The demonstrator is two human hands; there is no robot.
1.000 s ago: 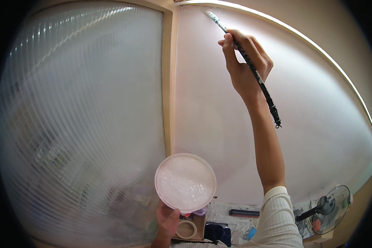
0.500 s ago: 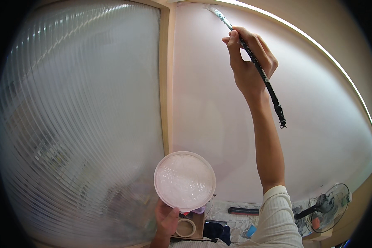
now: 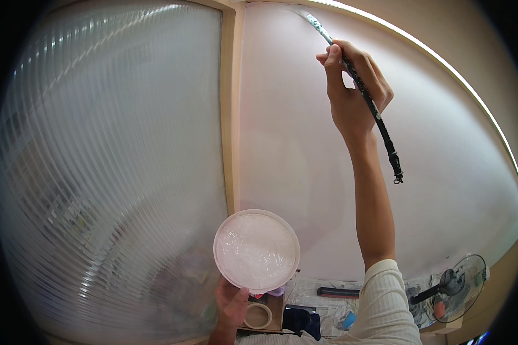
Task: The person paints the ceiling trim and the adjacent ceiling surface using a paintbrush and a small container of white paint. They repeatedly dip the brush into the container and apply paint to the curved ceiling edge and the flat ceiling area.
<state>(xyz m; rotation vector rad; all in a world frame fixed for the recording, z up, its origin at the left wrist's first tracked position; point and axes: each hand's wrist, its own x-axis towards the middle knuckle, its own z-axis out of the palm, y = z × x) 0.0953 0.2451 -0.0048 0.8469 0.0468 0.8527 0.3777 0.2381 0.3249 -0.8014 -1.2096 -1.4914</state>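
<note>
Holding a round white paint tub (image 3: 256,251) from below, the left hand (image 3: 232,302) keeps it level and beside the ribbed glass pane (image 3: 109,172). Right hand (image 3: 351,95), raised overhead, pinches a long dark brush (image 3: 362,95) mid-handle, bristles meeting the white wall (image 3: 443,172) at its top edge, near the wooden frame (image 3: 230,115).

The scene was bright and evenly lit, soft daylight coming through the ribbed translucent pane (image 3: 109,172) to the left of the raised right hand (image 3: 351,98). Streaks of glare ran along the pane's ridges, and shapes behind it showed only as blurs. The wall (image 3: 305,172) around that hand looked pale and slightly washed out, with a faint shadow below the forearm. Fisheye distortion bowed the frame edges, the corners fell to black, and things far below the hand were small and soft.
</note>
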